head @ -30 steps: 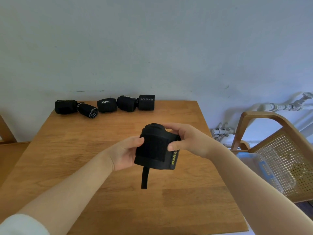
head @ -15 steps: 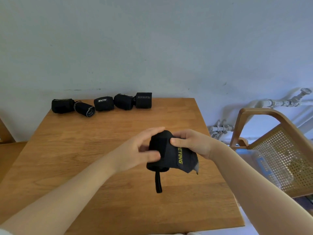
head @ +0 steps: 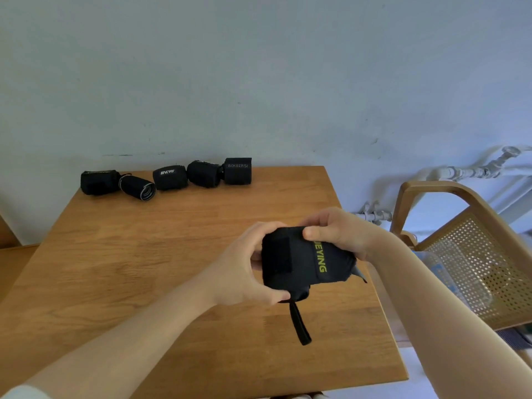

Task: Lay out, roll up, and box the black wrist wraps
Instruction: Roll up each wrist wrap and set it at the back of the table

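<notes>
Black rolled wrist wrap (head: 302,263) with yellow lettering held above the wooden counter (head: 161,254), left hand (head: 244,269) and right hand (head: 339,234) both clamped on it, thumb loop (head: 299,323) dangling below, five rolled wraps (head: 169,177) lined along the counter's far edge

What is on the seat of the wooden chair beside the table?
A clear plastic container with a blue part shows on the wooden chair. Its contents cannot be made out, and the right forearm covers its near edge.
</notes>
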The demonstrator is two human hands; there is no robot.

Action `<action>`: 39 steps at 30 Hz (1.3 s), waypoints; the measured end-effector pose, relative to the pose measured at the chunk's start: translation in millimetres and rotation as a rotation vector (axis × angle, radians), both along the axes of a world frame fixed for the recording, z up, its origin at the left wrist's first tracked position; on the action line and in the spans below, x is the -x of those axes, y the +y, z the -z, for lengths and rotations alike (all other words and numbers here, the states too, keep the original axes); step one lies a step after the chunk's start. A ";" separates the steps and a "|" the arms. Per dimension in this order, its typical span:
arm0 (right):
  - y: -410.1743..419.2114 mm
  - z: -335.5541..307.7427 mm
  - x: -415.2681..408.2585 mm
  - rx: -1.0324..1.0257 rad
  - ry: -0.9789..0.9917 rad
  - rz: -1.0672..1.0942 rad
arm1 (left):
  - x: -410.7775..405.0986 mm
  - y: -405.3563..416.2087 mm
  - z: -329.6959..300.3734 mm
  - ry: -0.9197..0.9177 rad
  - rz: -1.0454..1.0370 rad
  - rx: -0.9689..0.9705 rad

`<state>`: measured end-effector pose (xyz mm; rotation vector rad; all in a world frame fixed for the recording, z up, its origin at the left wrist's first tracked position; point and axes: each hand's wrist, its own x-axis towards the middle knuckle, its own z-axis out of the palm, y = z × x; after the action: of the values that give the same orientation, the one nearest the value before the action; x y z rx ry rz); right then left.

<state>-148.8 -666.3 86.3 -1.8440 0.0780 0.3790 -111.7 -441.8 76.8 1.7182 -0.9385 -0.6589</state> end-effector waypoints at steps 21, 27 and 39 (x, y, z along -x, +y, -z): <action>5.2 25.2 25.2 -0.608 0.067 0.012 | -13.1 -13.8 -5.9 0.374 -0.010 0.135; 5.0 17.6 24.8 0.135 0.054 0.242 | -13.9 -17.1 -2.9 0.140 0.065 -0.279; 42.4 33.5 44.5 1.078 -0.330 0.109 | 39.1 -64.0 38.2 1.008 -0.648 0.193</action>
<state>-193.4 -623.9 52.8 -2.9223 0.1774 -0.0996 -150.7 -505.7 38.7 1.1551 0.2506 -0.8110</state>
